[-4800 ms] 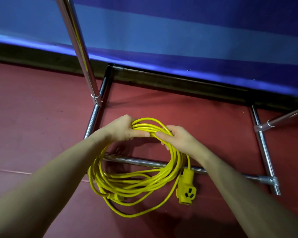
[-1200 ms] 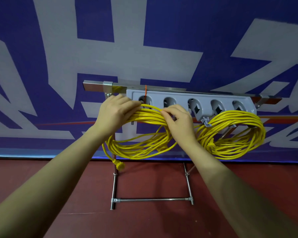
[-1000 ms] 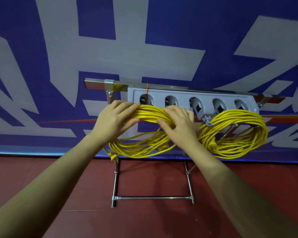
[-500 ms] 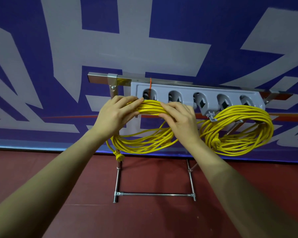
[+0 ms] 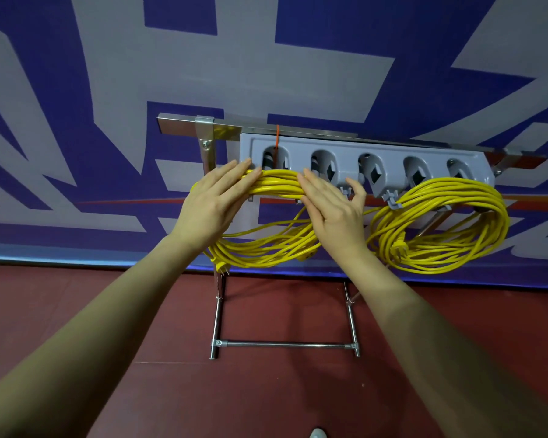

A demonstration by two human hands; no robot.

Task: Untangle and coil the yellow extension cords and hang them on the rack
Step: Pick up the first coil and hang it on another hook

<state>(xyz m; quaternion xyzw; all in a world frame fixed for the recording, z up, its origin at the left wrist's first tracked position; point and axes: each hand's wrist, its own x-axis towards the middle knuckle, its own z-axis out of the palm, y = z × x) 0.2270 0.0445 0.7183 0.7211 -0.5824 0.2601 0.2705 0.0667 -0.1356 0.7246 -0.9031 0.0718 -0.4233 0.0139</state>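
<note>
Hanging from the left end of the grey holder (image 5: 364,156) on the rack (image 5: 203,124), the left cord coil (image 5: 266,245) has its top strands bunched along the holder's lower edge in the head view, and the loops droop below. The left hand (image 5: 209,203) lies flat over that bunch with straight fingers, and the right hand (image 5: 332,203) rests beside it, fingers spread; neither grip closes round the cord. A second cord coil (image 5: 440,226) hangs at the right end, apart from the first. Which hook carries the left bunch is hidden behind the hands, so the seating cannot be confirmed. If only some strands sit on a hook, lifting the hands away could let loops slide off and spill toward the red floor (image 5: 76,311). The dangling plug (image 5: 220,267) might also snag the rack's upright.
</note>
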